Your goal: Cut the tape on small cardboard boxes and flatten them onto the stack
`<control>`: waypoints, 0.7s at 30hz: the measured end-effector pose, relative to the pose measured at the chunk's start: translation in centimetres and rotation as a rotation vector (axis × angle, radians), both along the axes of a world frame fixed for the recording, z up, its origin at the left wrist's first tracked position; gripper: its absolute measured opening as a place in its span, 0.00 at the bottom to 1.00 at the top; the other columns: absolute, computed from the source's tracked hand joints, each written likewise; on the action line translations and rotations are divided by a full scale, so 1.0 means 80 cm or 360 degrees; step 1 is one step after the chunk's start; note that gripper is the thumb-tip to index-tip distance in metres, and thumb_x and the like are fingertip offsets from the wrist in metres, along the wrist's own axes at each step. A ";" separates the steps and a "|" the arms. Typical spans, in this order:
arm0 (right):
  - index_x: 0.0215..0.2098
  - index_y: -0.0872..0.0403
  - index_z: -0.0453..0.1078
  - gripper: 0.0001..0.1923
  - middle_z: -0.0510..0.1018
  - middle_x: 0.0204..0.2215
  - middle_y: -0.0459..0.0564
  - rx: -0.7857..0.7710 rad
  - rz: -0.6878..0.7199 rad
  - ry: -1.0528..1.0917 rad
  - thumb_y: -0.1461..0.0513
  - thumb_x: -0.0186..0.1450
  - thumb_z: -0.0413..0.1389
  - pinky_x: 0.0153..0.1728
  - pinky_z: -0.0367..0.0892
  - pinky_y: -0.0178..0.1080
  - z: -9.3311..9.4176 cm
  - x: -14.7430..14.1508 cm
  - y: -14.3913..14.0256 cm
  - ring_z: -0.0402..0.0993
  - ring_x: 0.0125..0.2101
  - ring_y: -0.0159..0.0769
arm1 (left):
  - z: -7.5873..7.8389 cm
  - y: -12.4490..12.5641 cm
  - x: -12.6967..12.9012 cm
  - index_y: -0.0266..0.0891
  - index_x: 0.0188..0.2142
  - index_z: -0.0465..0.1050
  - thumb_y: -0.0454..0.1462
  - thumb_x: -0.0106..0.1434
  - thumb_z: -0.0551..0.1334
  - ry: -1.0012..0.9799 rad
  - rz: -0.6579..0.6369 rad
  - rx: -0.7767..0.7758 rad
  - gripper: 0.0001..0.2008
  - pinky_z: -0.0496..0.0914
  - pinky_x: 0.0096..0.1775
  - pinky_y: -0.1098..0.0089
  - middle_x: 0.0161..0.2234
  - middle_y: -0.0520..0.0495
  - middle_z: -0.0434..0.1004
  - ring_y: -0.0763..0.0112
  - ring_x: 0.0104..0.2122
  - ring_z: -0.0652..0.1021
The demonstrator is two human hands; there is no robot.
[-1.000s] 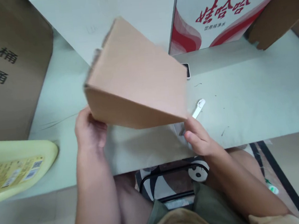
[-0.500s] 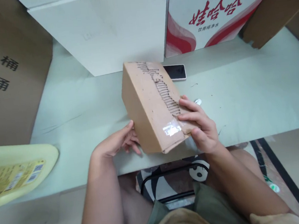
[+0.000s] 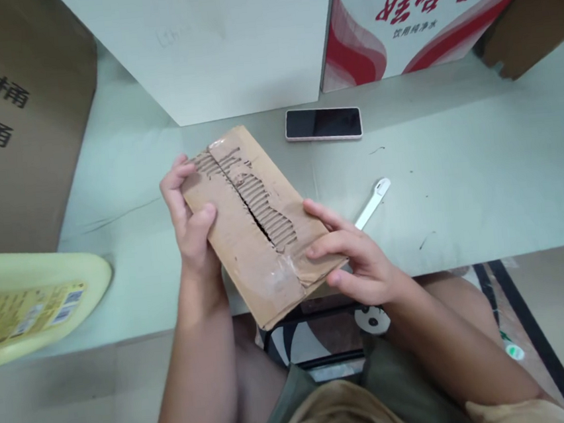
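Packing room: stacked cartons [image 3: 246, 42], worktable [image 3: 482, 172]

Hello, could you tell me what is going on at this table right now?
A seated person holds a small cardboard box in both hands above the near edge of the table. The left hand grips its left side and the right hand its lower right end. The top seam is torn, showing the ribbed inner layer, with some clear tape near the lower end. A phone and a small white tool lie on the table beyond.
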State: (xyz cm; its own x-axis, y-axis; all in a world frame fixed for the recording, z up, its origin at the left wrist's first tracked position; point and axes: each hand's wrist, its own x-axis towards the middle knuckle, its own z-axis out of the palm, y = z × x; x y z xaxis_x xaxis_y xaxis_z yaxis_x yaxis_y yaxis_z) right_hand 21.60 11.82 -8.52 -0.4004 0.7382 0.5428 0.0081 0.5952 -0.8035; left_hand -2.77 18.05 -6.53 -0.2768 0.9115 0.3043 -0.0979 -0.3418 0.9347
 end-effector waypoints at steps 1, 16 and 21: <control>0.53 0.45 0.76 0.12 0.64 0.74 0.52 0.0001 -0.0002 0.0027 0.55 0.72 0.60 0.67 0.69 0.51 0.000 -0.003 -0.001 0.65 0.71 0.46 | 0.000 -0.001 0.001 0.45 0.46 0.75 0.48 0.49 0.77 -0.0039 -0.0074 0.0047 0.26 0.67 0.64 0.60 0.57 0.47 0.74 0.55 0.62 0.71; 0.47 0.50 0.81 0.20 0.76 0.34 0.50 -0.0497 -0.1204 -0.0994 0.66 0.60 0.54 0.31 0.68 0.42 -0.043 0.101 0.023 0.71 0.27 0.38 | -0.002 0.012 0.025 0.41 0.40 0.71 0.36 0.50 0.65 -0.0234 -0.0013 0.0250 0.16 0.70 0.49 0.60 0.41 0.44 0.73 0.60 0.44 0.74; 0.50 0.48 0.84 0.19 0.73 0.46 0.57 -0.0465 -0.1017 -0.1262 0.61 0.65 0.56 0.47 0.73 0.51 -0.043 0.088 0.019 0.75 0.44 0.47 | -0.019 0.023 0.020 0.39 0.41 0.71 0.37 0.52 0.62 -0.0210 -0.0012 0.0431 0.15 0.69 0.50 0.60 0.44 0.44 0.75 0.60 0.45 0.75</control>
